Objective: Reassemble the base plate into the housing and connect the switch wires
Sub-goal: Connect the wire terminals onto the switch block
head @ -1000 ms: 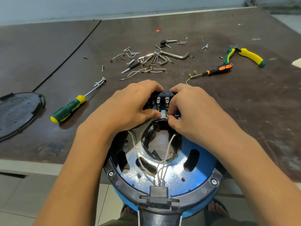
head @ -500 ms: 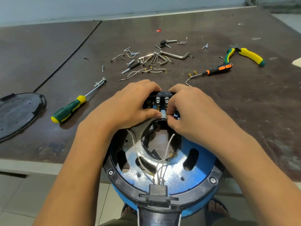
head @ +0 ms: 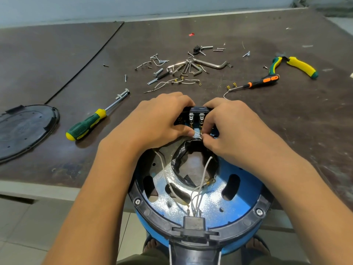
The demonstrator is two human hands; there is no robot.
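Both hands meet at the switch block (head: 196, 114) on the far rim of the blue housing (head: 248, 190). The left hand (head: 152, 123) curls its grip round the block; the right hand (head: 235, 129) pinches a white wire (head: 206, 168) end just below it. A crooked push could bend a terminal or seat on the wrong one. Fingers (head: 208, 130) hide the connector; how the base plate (head: 210, 205) sits, nearer than the block, is unclear.

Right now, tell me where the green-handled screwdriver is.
In the head view, the green-handled screwdriver lies on the table, left of the left hand and right of the black round cover.
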